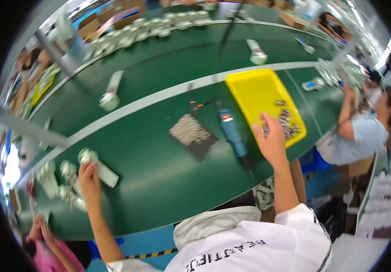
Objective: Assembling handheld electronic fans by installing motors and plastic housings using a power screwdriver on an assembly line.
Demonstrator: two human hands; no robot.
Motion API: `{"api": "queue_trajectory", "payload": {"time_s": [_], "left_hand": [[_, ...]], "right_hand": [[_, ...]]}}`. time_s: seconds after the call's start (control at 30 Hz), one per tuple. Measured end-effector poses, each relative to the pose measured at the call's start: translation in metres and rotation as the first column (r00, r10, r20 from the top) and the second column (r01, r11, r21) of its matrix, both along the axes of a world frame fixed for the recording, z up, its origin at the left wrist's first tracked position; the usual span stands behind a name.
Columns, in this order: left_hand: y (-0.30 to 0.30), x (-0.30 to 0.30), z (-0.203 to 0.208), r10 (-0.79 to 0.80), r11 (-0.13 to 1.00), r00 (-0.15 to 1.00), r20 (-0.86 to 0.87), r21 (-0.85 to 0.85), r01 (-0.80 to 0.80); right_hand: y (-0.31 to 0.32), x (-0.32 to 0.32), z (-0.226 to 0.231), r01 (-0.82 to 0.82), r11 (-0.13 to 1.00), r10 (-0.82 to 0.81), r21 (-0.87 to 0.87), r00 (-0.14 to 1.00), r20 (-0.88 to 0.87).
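My left hand [89, 179] is closed on a white device [106, 174] with a round head and a flat, long body, at the left of the green bench. More white devices of this kind [47, 180] lie just left of it. Over the yellow tray [249, 87] reaches my right hand [271, 139], thumb and fingers apart, close to the small shiny metal parts [285, 119] heaped in the tray's near right end. Between my hands lie a blue electric screwdriver [232, 131] and a dark pad with rows of small screws [189, 131].
A pale rail [159, 99] divides my bench from a green belt carrying spaced white devices [256, 52]. A long row of them [150, 29] stands beyond. A cable hangs down over the middle. Co-workers sit at right [363, 131] and lower left [57, 249].
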State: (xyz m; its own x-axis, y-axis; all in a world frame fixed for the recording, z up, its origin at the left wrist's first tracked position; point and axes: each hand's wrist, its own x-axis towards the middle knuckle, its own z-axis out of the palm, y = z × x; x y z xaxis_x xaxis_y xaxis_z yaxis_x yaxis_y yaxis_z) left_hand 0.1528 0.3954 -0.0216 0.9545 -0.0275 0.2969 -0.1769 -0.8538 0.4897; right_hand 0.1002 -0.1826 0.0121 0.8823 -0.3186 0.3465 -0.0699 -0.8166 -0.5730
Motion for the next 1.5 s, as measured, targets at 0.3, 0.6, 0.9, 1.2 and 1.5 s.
{"api": "queue_trajectory", "payload": {"time_s": [0.3,0.6,0.9,1.2,1.5], "left_hand": [[-0.11,-0.018,0.016,-0.244,0.935,0.967,0.075,-0.247,0.255],[-0.197,-0.06,0.01,-0.338,0.828,0.941,-0.005,-0.476,0.295],[-0.224,-0.094,-0.009,-0.143,0.881,0.984,0.109,-0.439,0.176],[-0.229,-0.102,-0.009,-0.05,0.847,0.993,-0.109,-0.532,-0.016],[-0.227,-0.08,-0.009,-0.061,0.619,0.986,-0.154,-0.781,-0.084]], "right_hand": [[-0.184,0.05,-0.032,0.198,0.961,-0.234,-0.194,0.955,-0.184],[-0.159,0.054,-0.025,0.211,0.965,-0.23,-0.159,0.966,-0.115],[0.025,-0.032,-0.003,-0.193,-0.293,0.234,0.936,0.935,0.266],[0.095,-0.038,-0.012,0.141,-0.441,0.554,0.886,0.82,0.145],[0.135,-0.017,-0.017,-0.177,0.135,0.632,0.975,0.773,0.053]]}}
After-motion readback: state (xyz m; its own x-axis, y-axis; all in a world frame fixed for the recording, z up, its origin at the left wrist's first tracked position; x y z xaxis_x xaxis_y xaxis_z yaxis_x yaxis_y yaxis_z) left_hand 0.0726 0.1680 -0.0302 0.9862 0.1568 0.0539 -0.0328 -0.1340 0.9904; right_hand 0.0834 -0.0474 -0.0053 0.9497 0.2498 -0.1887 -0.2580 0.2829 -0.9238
